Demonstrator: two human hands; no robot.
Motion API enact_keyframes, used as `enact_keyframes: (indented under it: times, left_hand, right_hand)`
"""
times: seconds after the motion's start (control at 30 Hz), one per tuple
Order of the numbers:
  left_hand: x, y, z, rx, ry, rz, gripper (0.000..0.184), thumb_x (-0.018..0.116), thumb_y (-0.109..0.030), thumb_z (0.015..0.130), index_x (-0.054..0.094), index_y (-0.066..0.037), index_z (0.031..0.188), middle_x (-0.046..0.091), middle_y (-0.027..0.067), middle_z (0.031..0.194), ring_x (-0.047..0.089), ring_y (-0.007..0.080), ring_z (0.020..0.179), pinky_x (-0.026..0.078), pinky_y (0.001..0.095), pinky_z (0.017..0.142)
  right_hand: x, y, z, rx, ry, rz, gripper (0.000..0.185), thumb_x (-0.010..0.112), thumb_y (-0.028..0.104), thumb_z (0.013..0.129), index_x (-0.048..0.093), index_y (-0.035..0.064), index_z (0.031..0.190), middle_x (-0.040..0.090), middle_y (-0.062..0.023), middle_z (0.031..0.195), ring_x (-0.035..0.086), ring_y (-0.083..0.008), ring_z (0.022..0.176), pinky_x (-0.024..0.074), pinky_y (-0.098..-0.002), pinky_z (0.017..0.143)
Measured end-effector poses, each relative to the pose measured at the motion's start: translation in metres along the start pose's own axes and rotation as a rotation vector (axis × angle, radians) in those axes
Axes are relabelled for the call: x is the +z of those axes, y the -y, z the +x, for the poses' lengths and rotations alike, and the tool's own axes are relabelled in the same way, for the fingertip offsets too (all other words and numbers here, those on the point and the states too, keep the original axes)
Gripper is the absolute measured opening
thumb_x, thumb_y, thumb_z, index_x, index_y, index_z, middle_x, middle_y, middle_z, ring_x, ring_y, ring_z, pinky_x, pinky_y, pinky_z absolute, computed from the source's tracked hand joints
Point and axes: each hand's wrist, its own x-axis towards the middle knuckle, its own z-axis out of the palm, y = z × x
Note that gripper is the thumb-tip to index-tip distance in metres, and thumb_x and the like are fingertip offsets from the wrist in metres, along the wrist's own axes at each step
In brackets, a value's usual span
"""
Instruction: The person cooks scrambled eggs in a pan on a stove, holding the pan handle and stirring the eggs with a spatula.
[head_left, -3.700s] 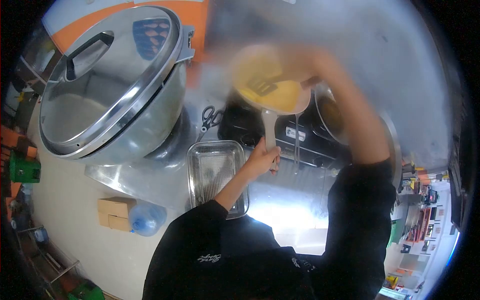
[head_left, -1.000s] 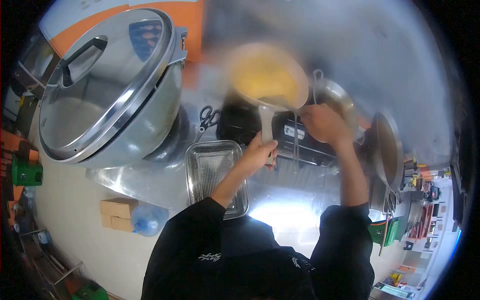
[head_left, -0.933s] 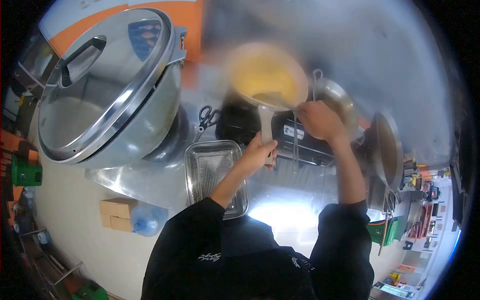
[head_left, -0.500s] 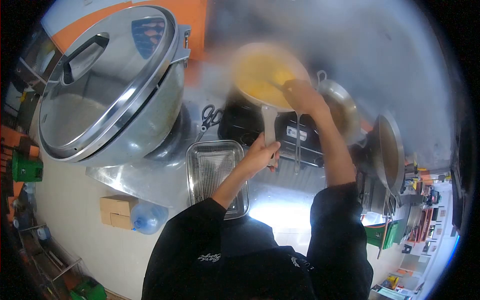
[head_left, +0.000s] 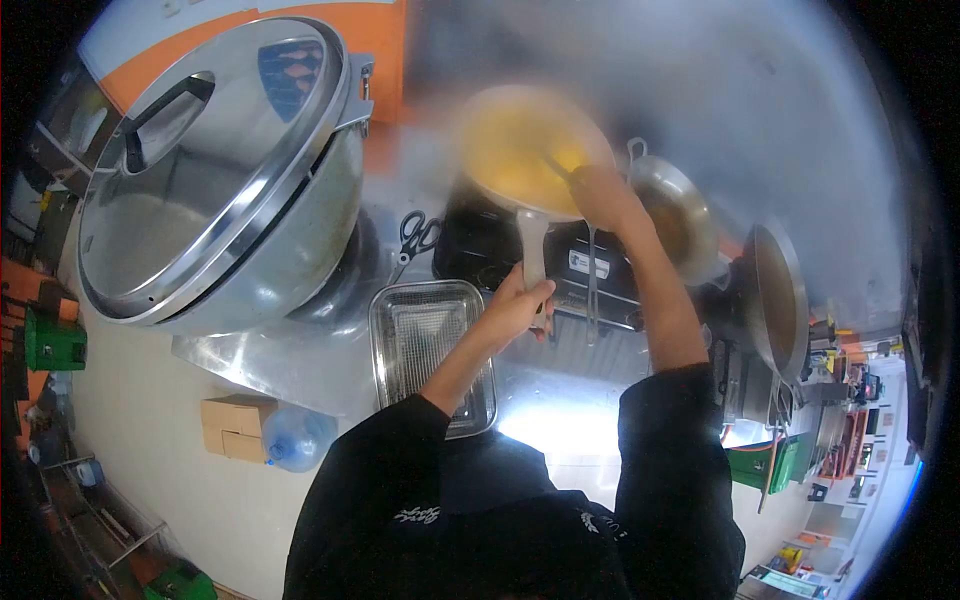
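Here, the pan handle [head_left: 533,243] points bodyward, the left hand [head_left: 520,305] closed around it; the right hand [head_left: 604,197] clasps a slanted utensil [head_left: 558,169].

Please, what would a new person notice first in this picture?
Probably the huge metal pot with its shiny lid, filling the upper left. Next, the pan of yellow food at upper centre: the left hand grips its handle, and the right hand holds a tool in it.
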Motion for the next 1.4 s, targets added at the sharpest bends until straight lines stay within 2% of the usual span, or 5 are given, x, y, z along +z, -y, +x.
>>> enact_keyframes:
  times: [0.3,0.67,1.0,1.1,1.4]
  left_hand:
    - [0.002,0.002,0.001,-0.008,-0.020,-0.012,0.027,0.049,-0.014,0.092,0.036,-0.007,0.114,0.053,0.0061,0.072,0.057,0.0180,0.053,0.047,0.0306,0.040]
    - [0.001,0.002,0.000,-0.015,-0.015,-0.013,0.025,0.048,-0.016,0.092,0.036,-0.006,0.111,0.053,0.0060,0.072,0.056,0.0172,0.053,0.048,0.0311,0.043]
    - [0.002,0.002,0.003,-0.041,-0.022,0.002,0.029,0.048,-0.016,0.092,0.035,-0.008,0.117,0.053,0.0055,0.072,0.056,0.0168,0.053,0.048,0.0312,0.043]
    - [0.002,0.000,0.002,-0.047,-0.027,0.011,0.029,0.048,-0.017,0.092,0.035,-0.008,0.117,0.053,0.0054,0.073,0.056,0.0166,0.054,0.048,0.0310,0.043]
    - [0.000,0.002,0.003,-0.016,-0.020,-0.003,0.032,0.048,-0.016,0.092,0.033,-0.009,0.119,0.053,0.0054,0.073,0.056,0.0167,0.053,0.048,0.0306,0.043]
  right_hand:
    - [-0.056,0.031,-0.085,0.208,0.063,0.291,0.025,0.053,0.015,0.083,0.065,0.0025,0.101,0.063,-0.0237,0.096,0.061,-0.0395,0.089,0.0473,-0.0455,0.083]
    - [-0.076,0.018,-0.122,0.229,0.124,0.204,0.026,0.056,0.015,0.082,0.065,0.0049,0.104,0.064,-0.0227,0.095,0.060,-0.0384,0.093,0.0446,-0.0453,0.088]
    - [-0.051,-0.010,-0.072,0.227,0.037,0.228,0.025,0.055,0.016,0.082,0.065,0.0012,0.100,0.062,-0.0226,0.101,0.059,-0.0388,0.097,0.0454,-0.0444,0.087]
    - [-0.057,-0.011,-0.050,0.228,0.088,0.173,0.025,0.056,0.017,0.081,0.065,0.0014,0.098,0.062,-0.0228,0.102,0.059,-0.0378,0.097,0.0455,-0.0435,0.087]
    - [-0.036,-0.029,0.009,0.153,-0.004,0.145,0.028,0.058,0.017,0.078,0.066,0.0054,0.103,0.063,-0.0212,0.104,0.060,-0.0360,0.098,0.0467,-0.0423,0.087]
